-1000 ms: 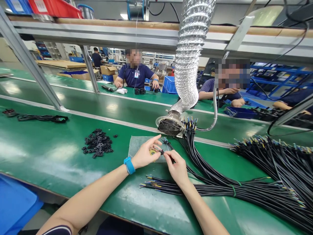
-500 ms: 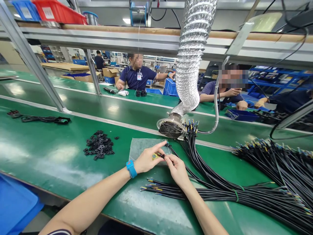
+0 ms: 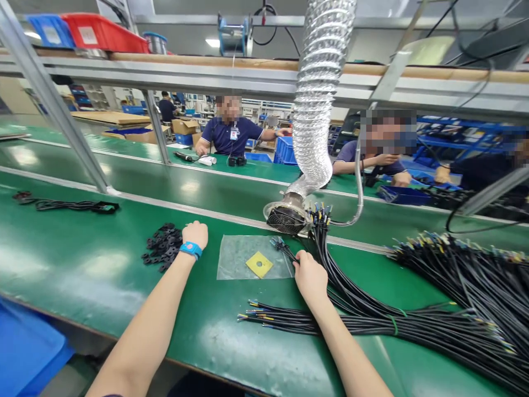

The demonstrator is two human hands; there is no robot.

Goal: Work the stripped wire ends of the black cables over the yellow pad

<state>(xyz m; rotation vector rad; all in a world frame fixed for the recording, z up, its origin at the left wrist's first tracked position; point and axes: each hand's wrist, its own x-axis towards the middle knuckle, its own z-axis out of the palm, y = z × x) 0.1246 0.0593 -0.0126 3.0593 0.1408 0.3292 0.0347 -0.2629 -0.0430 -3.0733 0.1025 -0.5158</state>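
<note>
My left hand (image 3: 195, 234), with a blue band (image 3: 190, 250) on its wrist, is at the right side of a pile of small black plastic pieces (image 3: 162, 242). Its fingers point away and down, so their grip is hidden. My right hand (image 3: 311, 274) is closed around black cables (image 3: 289, 252) whose stripped ends lie over the right part of a clear plastic bag (image 3: 231, 256). On the bag lies a yellow square (image 3: 259, 264) with a round hole. Just behind the right hand, a thick bunch of black cables (image 3: 330, 264) curves upward to coloured wire ends.
A round fan (image 3: 286, 219) on a silver duct (image 3: 316, 94) hangs beyond the bag. Tied black cables (image 3: 351, 325) and a large cable heap (image 3: 463, 270) lie right. A coiled cable (image 3: 70, 205) is far left. Co-workers (image 3: 231, 132) sit across the green bench.
My left hand has moved left from the bag to the black pieces, uncovering the yellow square. My right hand has shifted slightly right, and the hands have parted.
</note>
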